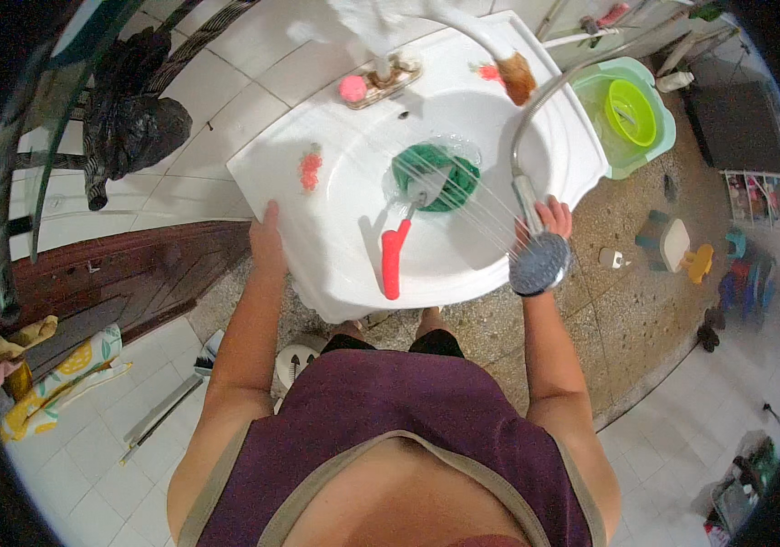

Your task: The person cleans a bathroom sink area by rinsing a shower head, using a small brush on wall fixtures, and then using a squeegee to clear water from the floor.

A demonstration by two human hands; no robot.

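My right hand [557,216] grips a handheld shower head [539,263] by its chrome handle over the basin's right rim. Jets of water cross the white washbasin [356,253] towards the upper left. Inside it lies a tool with a red handle [393,263], its metal shaft reaching a pale end among green material [462,183]; water partly blurs both. My left hand [268,239] holds the basin's left edge, thumb on top, its other fingers hidden. Behind the bowl is a worn tap base [390,82] with a pink knob [353,88].
A flexible metal hose [525,123] arcs along the right side. Beyond it stands a pale green tub [665,102] holding a lime-green bowl [641,113]. A black plastic bag [151,133] hangs at left above a dark wooden door [89,273]. Small stools [673,245] stand on the floor.
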